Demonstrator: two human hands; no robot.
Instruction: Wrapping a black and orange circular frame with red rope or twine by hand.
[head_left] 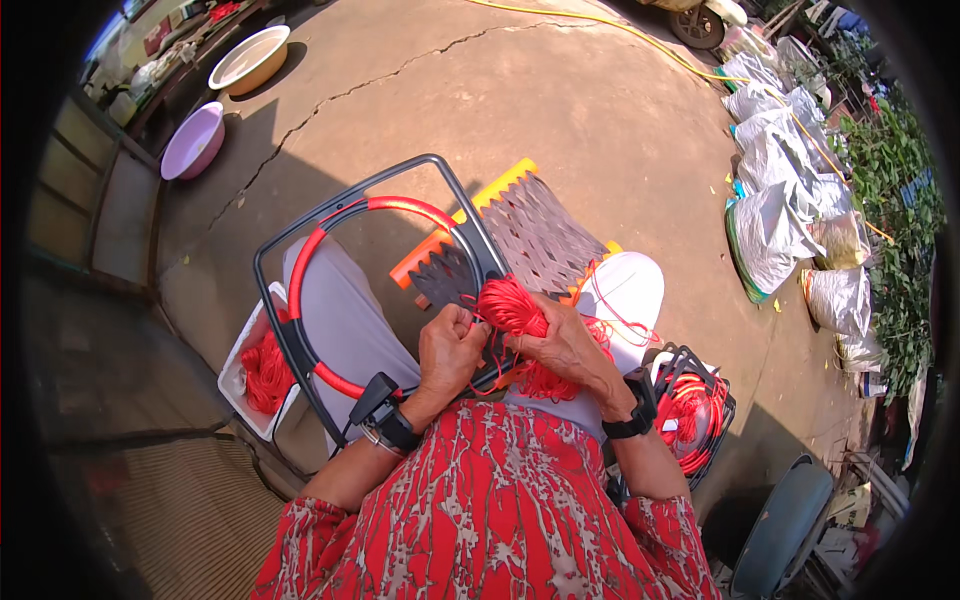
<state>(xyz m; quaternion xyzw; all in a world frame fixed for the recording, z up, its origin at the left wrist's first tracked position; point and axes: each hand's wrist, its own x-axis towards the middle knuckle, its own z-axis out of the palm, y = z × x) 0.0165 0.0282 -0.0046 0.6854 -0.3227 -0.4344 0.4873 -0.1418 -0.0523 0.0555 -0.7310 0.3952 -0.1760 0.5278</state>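
A black rectangular frame (345, 185) with a red-and-black ring (298, 262) inside it leans across my lap. At its lower right side my left hand (449, 352) is closed in a pinch on a thin red cord. Close beside it, my right hand (567, 345) is wrapped round a thick bundle of red cord (510, 305). The bundle touches the frame's edge and partly covers it. Looser red strands (548, 382) hang under my right hand and trail over my right knee. My palms and the pinched cord end are hidden.
An orange-ended rack with woven dark straps (545, 225) stands before my knees. Left of me is a white box (230, 375) of red cord; at right, more frames with red cord (692, 410). Farther off are basins (195, 140), white sacks (770, 235) and a yellow hose (640, 38).
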